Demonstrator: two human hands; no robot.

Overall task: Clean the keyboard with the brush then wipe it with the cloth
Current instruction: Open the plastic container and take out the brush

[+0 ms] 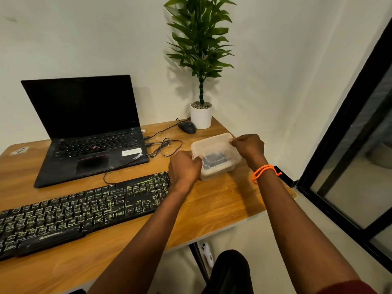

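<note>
Bracing the plastic box (214,145) with our left hand (184,167) curled on its near corner; our right hand (249,146) pinches the far rim, likely prying its lid; keyboard (80,209) waits.

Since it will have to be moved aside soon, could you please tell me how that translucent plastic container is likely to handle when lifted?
The plastic container looks thin-walled, so it probably flexes under a squeeze. It holds only some small dark items, so it is likely light. Its smooth walls may be a little slippery; the left hand and right hand grip its opposite edges.

An office corner: wooden desk (212,209), laptop (89,128), keyboard (74,211), mouse (187,127).
</note>
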